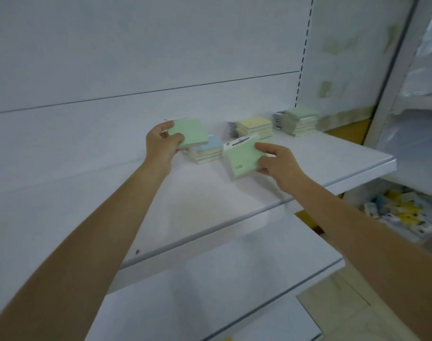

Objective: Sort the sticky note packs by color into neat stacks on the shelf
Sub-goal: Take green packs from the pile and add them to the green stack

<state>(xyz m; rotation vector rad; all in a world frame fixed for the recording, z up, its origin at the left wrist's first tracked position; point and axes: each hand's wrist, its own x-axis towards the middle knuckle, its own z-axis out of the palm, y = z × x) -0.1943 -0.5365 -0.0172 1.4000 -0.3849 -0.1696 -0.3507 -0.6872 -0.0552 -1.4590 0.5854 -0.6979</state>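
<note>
Above white shelf (308,163): left hand (161,146) grips square green pack (192,132); right hand (276,161) pinches wrapped green pack (242,158).

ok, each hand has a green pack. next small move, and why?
Probably carry the right hand's labelled green pack rightwards onto the green-topped stack. That stack matches its colour, whereas the nearer yellow stack and blue-topped stack do not. The left hand's plain green pack could follow.
</note>
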